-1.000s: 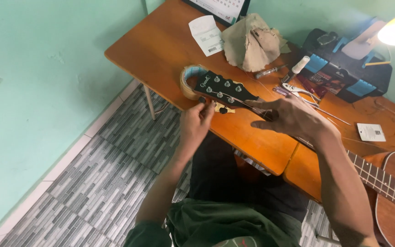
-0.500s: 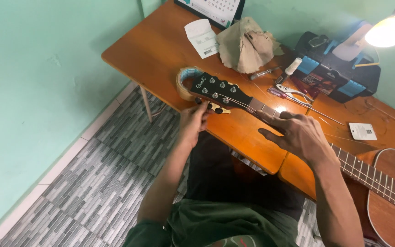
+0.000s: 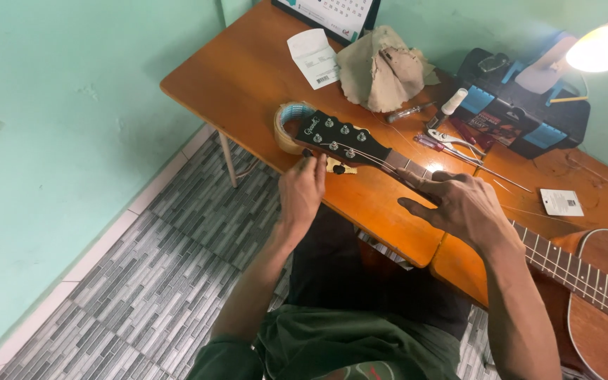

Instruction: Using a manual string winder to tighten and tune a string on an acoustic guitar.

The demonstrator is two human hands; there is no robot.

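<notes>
left hand [image 3: 302,191]: fingers pinched on a tuning peg at the near edge of the black guitar headstock [image 3: 337,137]. right hand [image 3: 459,205]: fingers spread open, pressing the neck [image 3: 561,260]. risk: over-turning may snap a string; the headstock, propped on a tape roll [image 3: 288,127] on the surface [image 3: 241,70], could slip off.

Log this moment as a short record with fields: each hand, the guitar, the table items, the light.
left hand: fingertips at the tuning pegs on the near edge of the headstock
right hand: spread over the guitar neck, fingers loose
guitar: lying flat, headstock propped on a roll of tape
table: wooden; crumpled cloth, paper slip, pliers, dark tool case
lamp: lit, far right corner
</notes>
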